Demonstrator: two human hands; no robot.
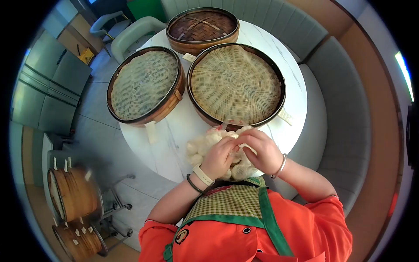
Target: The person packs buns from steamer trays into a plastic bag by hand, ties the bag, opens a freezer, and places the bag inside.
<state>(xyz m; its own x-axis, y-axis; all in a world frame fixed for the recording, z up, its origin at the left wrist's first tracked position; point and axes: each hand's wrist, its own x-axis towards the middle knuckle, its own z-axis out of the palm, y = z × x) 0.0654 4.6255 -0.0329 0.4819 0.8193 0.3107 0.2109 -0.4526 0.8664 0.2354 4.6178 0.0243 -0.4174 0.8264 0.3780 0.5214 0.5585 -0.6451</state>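
Note:
A clear plastic bag point(199, 145) filled with several round white buns lies at the near edge of the white marble table point(166, 150). My left hand point(220, 155) is on top of the bag, fingers curled in and pinching its plastic. Beside it, nearly touching, my right hand point(261, 150) has its fingers bent over the bag's gathered plastic. Just beyond the bag rests a round bamboo steamer point(238, 83) with a woven base. A second steamer point(146, 83) stands to its left, partly under a hazy sheet.
A darker steamer with a woven lid point(203, 25) sits at the table's far side. Grey curved bench seating point(345, 118) wraps the right. Stacked steamers point(76, 194) on a wheeled rack, chairs point(135, 37) and a steel cabinet point(50, 83) are at the left.

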